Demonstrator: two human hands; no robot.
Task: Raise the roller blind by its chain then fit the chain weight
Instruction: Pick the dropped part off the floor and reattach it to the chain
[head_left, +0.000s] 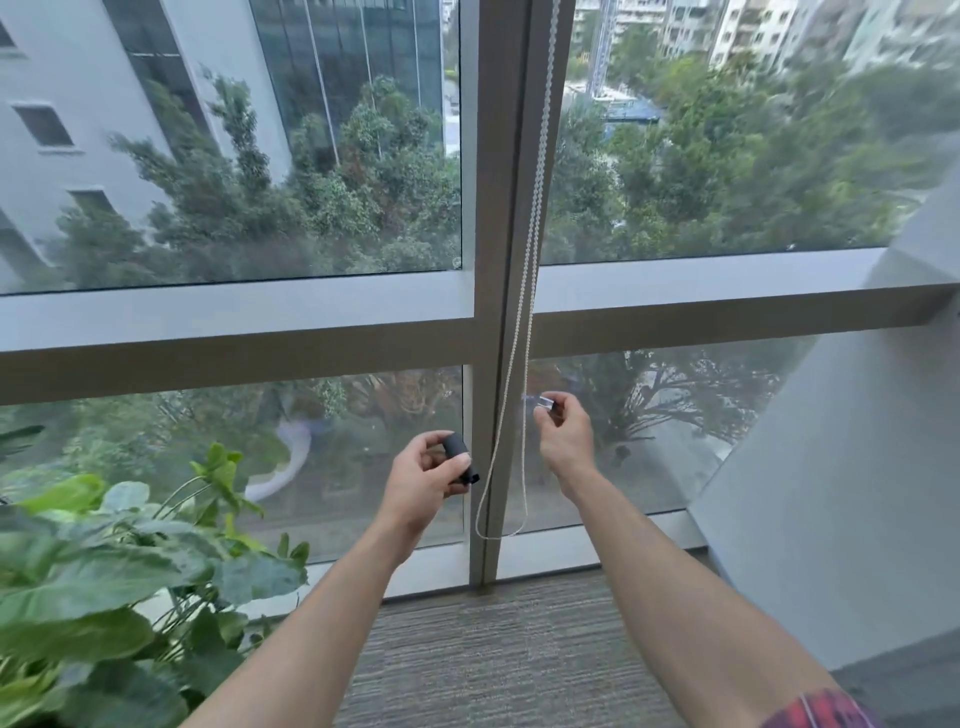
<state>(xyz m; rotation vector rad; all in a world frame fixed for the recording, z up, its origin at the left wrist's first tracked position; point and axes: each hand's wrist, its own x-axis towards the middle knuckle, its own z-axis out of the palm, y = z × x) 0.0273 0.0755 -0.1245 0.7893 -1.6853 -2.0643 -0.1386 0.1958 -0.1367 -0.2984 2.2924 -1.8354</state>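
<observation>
- Bead chain (524, 291) hangs along the mullion, loop bottom at 6 o'clock: light, limp, slippery; pinch it near the loop.
- Left hand (423, 478), 7 o'clock of the loop, fingers grasping dark weight body (457, 451): small, rigid.
- Right hand (563, 434), 1 o'clock, fingers pinching clear clip (544, 402): tiny, probably brittle.

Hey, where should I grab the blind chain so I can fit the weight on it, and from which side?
Take the chain near the bottom of its loop, coming from the right with the right hand. The loop hangs free before the window frame, between both hands, its lowest bend below them. The left hand holds the dark weight piece; the right pinches a small clear piece, so one probably must be freed first.
</observation>
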